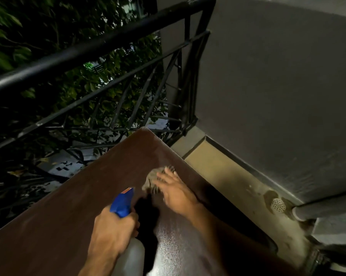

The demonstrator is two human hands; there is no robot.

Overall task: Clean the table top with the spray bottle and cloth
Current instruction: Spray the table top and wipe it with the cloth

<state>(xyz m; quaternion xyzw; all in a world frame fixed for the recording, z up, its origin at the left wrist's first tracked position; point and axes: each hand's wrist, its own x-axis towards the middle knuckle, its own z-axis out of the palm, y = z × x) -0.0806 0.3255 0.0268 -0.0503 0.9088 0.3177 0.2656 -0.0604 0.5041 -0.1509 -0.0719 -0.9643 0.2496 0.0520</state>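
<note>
Here the right hand [175,193], fingers spread, presses the cloth [154,181] near the table [72,220] far corner; left hand [112,232] grips the spray bottle [126,204], nozzle aimed toward it.

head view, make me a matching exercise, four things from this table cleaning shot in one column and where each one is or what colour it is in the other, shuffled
Things:
1. spray bottle
2. cloth
3. table top
4. floor drain cover

Descriptions:
A. dark brown, glossy
B. under the flat right hand, near the table's right edge
C. blue trigger head, gripped in the left hand
D. round and perforated, on the floor by the wall

Pairs: 1-C, 2-B, 3-A, 4-D
</note>
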